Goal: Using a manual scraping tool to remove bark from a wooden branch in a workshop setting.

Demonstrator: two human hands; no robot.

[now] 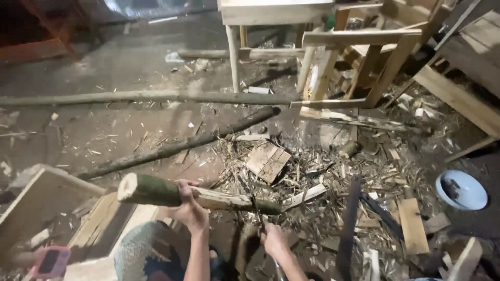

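Observation:
My left hand grips a short thick log, green-barked at its left end and stripped pale toward the right. The log lies almost level in front of me, its right end resting low among wood chips. My right hand is closed on the handle of a dark long-bladed knife, whose blade rises up against the stripped part of the log. My knee in patterned cloth shows below the log.
Two long thin poles lie across the dirt floor. Wooden chair frames stand at the back. Chips and offcuts litter the ground; a saw blade lies right, a white bowl far right, a wooden box left.

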